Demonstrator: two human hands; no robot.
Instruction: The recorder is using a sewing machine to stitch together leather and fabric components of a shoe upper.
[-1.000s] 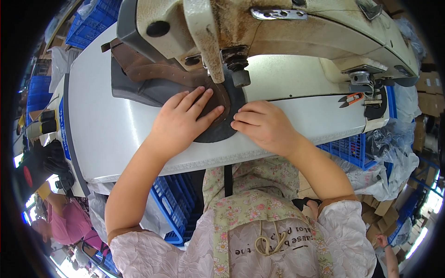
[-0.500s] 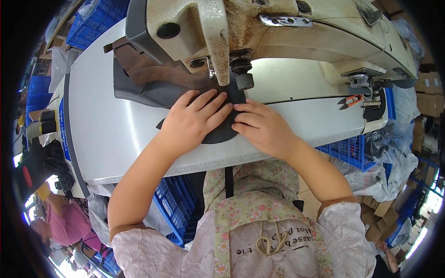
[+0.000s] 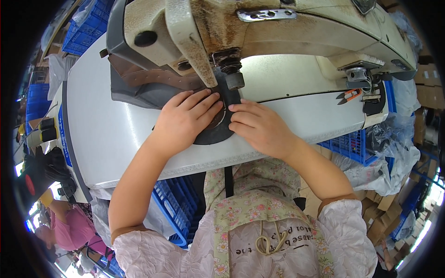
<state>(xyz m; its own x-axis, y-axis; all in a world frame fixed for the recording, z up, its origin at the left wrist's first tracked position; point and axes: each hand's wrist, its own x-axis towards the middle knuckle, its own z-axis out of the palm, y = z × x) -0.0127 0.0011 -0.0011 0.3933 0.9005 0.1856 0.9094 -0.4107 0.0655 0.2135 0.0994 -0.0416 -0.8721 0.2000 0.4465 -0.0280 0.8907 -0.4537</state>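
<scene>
both hands are flat on the work here, nothing clenched. the left hand (image 3: 185,118) lies palm down with fingers spread on a dark rounded piece of material (image 3: 211,134), pinning it rather than gripping it. the right hand (image 3: 259,127) is just beside it, fingertips pressed on the same piece's far edge, so the two sets of fingertips nearly meet right under the needle area (image 3: 232,76) of the sewing machine (image 3: 278,32).

that dark piece looks thin and floppy, light, probably a bit grippy like synthetic leather or felt, my guess anyway. it won't hold its shape on its own, so flat finger pressure near the edge seems the way to handle it, keeping clear of the needle.

just beyond the left hand's fingers a brown strip with holes (image 3: 153,76) and a grey fabric layer (image 3: 134,95) trail away under the machine head.

underneath is a smooth white table (image 3: 106,139), looks slick. off past the right hand sit orange-handled snips (image 3: 348,96). blue plastic crates (image 3: 178,208) stand below the table, cardboard boxes and plastic bags beyond, and another person in pink (image 3: 69,227) is off past the left elbow.
</scene>
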